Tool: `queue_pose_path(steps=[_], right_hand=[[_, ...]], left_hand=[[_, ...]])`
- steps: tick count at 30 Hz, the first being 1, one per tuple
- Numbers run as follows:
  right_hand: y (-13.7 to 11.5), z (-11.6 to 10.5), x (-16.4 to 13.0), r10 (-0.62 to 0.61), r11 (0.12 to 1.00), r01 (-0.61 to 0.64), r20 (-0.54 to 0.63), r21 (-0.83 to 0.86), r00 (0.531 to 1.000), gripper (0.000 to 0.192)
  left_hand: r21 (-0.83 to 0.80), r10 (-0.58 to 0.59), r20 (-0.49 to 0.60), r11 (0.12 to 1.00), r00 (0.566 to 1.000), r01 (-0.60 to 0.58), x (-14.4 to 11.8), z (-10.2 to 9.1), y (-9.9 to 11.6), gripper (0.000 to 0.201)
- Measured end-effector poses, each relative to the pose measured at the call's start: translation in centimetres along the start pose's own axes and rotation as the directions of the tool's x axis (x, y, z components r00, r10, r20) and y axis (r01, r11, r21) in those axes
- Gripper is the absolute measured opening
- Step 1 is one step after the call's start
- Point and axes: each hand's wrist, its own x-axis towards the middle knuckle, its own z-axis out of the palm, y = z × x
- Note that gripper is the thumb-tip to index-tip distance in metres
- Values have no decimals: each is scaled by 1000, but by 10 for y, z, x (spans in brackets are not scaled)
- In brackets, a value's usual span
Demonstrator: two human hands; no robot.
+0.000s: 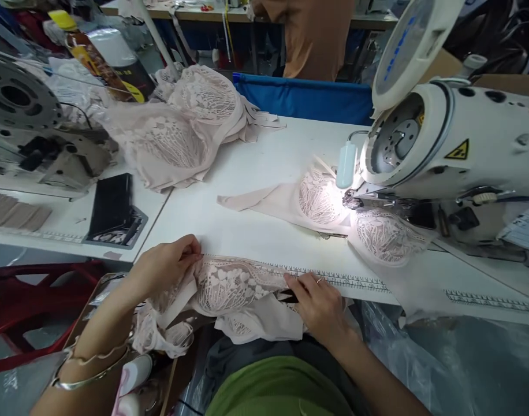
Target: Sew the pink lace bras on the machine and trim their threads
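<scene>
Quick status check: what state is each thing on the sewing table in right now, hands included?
Left hand: pinching the lace piece's left end.
Right hand: pressing its right end.
Lace piece: stretched along the ruler strip.
Second lace piece: under the sewing machine.
Machine lamp: lit.
Lace pile: heaped.

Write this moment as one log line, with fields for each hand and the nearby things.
left hand: pinches lace garment at table edge | right hand: presses its other end on printed ruler | sewing machine: another lace piece under needle

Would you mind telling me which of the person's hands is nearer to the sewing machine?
Right. The right hand lies at the table edge below the sewing machine; the left hand is farther off.
</scene>
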Motion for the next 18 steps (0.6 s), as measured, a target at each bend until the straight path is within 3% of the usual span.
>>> queue_pose_path(steps=[6, 10, 12, 14, 16, 18], right_hand=[[2, -8, -15, -38, 999, 38, 30, -31, 999, 42], [-1, 0, -16, -17, 1000, 17, -35, -19, 999, 31], [-3, 4, -19, -2, 1000, 4, -67, 29, 998, 22], [-3, 2, -22, 35, 987, -19, -95, 160, 995, 20], [-2, -6, -22, 131, 927, -87, -97, 365, 987, 17], [1, -20, -18, 237, 816, -187, -21, 547, 971, 20]], left_hand=[[-29, -9, 29, 1000, 1000, 10, 0, -4, 5, 16], [-51, 2, 17, 999, 1000, -2, -2, -4, 4, 18], [-75, 37, 27, 997, 999, -34, -8, -3, 1, 23], [-124, 152, 102, 983, 983, -139, -18, -1, 1, 26], [-258, 377, 195, 910, 906, -323, -30, 0, 9, 27], [-490, 622, 208, 734, 755, -470, -40, 2, 30, 30]])
